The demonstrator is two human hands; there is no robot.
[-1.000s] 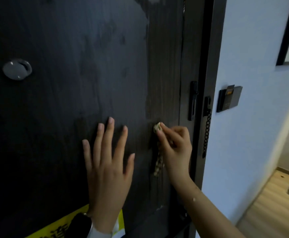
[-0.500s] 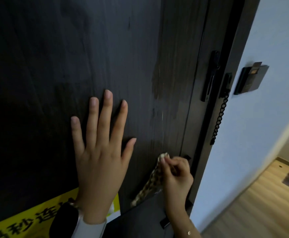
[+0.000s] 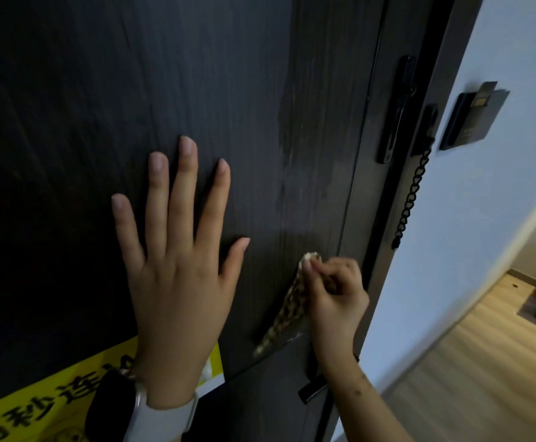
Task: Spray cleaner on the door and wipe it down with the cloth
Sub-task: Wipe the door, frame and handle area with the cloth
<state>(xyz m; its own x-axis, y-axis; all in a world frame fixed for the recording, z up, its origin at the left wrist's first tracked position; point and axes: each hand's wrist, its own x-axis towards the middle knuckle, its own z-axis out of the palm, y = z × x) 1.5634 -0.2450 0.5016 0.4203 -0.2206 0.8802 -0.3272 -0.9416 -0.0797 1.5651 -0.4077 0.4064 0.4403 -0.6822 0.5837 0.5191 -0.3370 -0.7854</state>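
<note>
Head view: left hand (image 3: 177, 282) flat, fingers spread, pressed on the dark door (image 3: 101, 90). Right hand (image 3: 337, 298) pinches a patterned cloth (image 3: 287, 317) low near the door's latch edge, most of it dangling. Risks: the small pinch could let the cloth slip; the streaky patch (image 3: 295, 138) above gets missed; knuckles may catch the security chain (image 3: 412, 199) nearby.

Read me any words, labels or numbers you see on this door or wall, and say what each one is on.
Yellow sign low on the door: large black Chinese characters, upside down in this view and partly hidden by the left hand; I can't read them reliably.
Wall panel beside the door frame: no readable text.
Nothing else carries text.
</note>
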